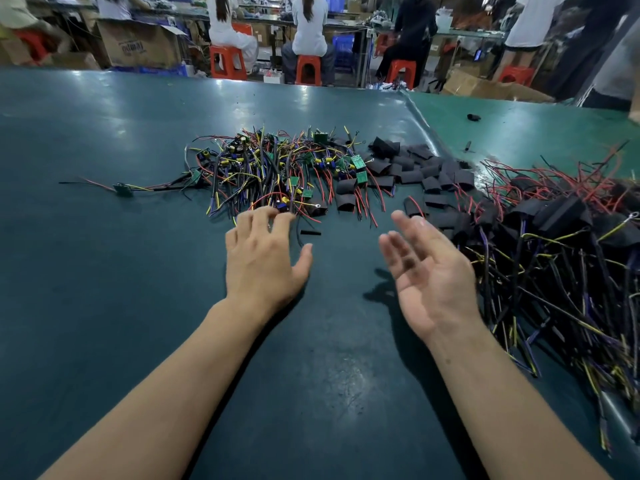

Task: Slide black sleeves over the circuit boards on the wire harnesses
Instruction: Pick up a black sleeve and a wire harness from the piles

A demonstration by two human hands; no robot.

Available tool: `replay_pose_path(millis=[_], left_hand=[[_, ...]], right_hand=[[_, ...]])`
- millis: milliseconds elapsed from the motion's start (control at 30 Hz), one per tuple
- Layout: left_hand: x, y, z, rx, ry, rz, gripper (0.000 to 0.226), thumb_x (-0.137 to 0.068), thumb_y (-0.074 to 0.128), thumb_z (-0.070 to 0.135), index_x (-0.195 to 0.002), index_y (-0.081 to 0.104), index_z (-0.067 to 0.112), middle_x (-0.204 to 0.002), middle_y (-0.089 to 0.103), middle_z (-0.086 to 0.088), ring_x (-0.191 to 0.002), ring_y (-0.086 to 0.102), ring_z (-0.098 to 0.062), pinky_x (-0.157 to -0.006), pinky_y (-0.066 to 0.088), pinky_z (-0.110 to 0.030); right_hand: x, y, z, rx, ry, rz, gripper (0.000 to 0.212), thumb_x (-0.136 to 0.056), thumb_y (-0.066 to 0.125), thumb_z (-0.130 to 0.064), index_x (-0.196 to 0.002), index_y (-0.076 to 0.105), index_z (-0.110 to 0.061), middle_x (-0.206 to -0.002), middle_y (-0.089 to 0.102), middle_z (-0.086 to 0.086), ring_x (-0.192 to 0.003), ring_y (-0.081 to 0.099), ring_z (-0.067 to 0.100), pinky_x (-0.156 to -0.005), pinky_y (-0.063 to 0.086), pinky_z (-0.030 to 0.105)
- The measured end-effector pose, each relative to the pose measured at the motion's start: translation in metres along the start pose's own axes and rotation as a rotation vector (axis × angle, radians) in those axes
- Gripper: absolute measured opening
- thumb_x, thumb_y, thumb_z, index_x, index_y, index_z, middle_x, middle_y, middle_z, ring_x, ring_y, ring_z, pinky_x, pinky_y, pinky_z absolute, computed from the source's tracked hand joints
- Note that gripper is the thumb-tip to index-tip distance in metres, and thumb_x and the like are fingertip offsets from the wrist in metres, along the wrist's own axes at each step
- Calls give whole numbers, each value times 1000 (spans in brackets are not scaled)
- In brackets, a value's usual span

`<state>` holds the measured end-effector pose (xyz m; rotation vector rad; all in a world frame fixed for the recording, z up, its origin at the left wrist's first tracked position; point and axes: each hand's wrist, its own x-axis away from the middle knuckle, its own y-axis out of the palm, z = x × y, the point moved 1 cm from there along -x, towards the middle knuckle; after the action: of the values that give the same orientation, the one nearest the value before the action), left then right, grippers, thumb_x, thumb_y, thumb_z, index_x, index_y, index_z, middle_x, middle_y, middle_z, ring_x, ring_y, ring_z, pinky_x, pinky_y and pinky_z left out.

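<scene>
Left hand (263, 258) palm down, fingers spread over near edge of wire harnesses (273, 168), right hand (429, 271) palm up, fingers released, black sleeves (415, 168) beyond on bench (104, 237)

1. The scene is evenly and fairly brightly lit from overhead; colours read clearly.
2. The dark green desk (104, 237) has a sheen, with soft pale glare patches along its far part and a duller one near the bottom centre.
3. Short, soft shadows fall under the right hand (433, 271) and along both forearms, darkest just left of the right palm.
4. Wide-angle distortion bows the desk's far edge and stretches the forearms toward the bottom corners.
5. The right hand's fingers (398, 244) are slightly smeared; the left hand (263, 258) is sharper.
6. The seated people (308, 36) and red stools (227, 62) behind look soft and low in detail.
</scene>
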<state>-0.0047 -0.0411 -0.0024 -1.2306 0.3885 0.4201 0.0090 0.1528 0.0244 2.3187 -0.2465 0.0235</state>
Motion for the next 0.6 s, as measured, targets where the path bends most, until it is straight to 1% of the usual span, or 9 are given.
replay_pose_path(millis=[67, 167, 267, 333, 433, 467, 533, 567, 600], left_hand=[[-3, 4, -10, 6, -122, -54, 40, -91, 59, 44, -124, 60, 21, -124, 52, -7, -118, 41, -31, -96, 35, -41], [-5, 6, -14, 9, -150, -37, 30, -94, 56, 34, -118, 65, 17, -113, 61, -11, -108, 48, -33, -89, 38, -41], [-7, 4, -13, 23, -194, 18, 27, -94, 54, 28, -109, 69, 11, -107, 65, -13, -104, 51, -35, -86, 40, -43], [-6, 1, -15, 11, -256, 66, 26, -94, 55, 30, -104, 70, 11, -109, 60, -12, -105, 49, -33, -87, 40, -43], [-6, -8, -15, 21, -290, 212, 25, -92, 54, 29, -94, 69, 8, -108, 56, -13, -105, 47, -34, -86, 38, -44], [-6, -12, -13, 71, -261, 289, 26, -92, 53, 28, -91, 67, 6, -103, 57, -13, -100, 49, -34, -84, 38, -43], [-3, -20, -4, 215, -108, 441, 23, -92, 50, 24, -87, 63, 5, -91, 59, -12, -87, 52, -30, -77, 39, -38], [-1, -23, 1, 297, -10, 474, 21, -92, 50, 22, -86, 62, 6, -85, 60, -10, -80, 53, -26, -73, 40, -35], [3, -23, 6, 370, 87, 464, 20, -92, 51, 22, -87, 62, 7, -80, 61, -7, -74, 54, -22, -69, 41, -32]], right_hand=[[2, 1, 8, 127, 26, -40, 20, -95, 58, -9, -115, 58, -8, -95, 73, 9, -69, 68, 19, -58, 56, 28], [-2, -1, 11, 307, 8, -17, 17, -94, 59, -6, -109, 62, -11, -91, 71, 6, -61, 63, 15, -49, 50, 24], [-7, -2, 13, 400, -14, -20, 16, -93, 56, -2, -103, 65, -12, -86, 70, 6, -57, 58, 14, -46, 45, 22], [-9, -2, 15, 444, -27, -50, 17, -93, 55, 0, -97, 66, -12, -79, 70, 4, -55, 56, 14, -44, 43, 22], [-9, -3, 18, 522, -51, -113, 18, -92, 55, 2, -92, 67, -11, -72, 69, 1, -51, 55, 12, -41, 39, 21], [-10, -2, 20, 562, -67, -131, 18, -93, 55, 2, -92, 66, -12, -71, 68, 1, -51, 54, 12, -40, 39, 21], [-10, -2, 26, 670, -133, -153, 21, -92, 57, 2, -101, 64, -16, -76, 68, 2, -52, 55, 12, -39, 39, 22], [-11, -1, 29, 750, -185, -162, 29, -92, 59, 1, -111, 61, -20, -83, 67, 3, -54, 57, 14, -40, 41, 24], [-11, -1, 31, 837, -242, -177, 42, -91, 62, 0, -124, 54, -25, -91, 66, 4, -57, 59, 17, -43, 45, 26]])
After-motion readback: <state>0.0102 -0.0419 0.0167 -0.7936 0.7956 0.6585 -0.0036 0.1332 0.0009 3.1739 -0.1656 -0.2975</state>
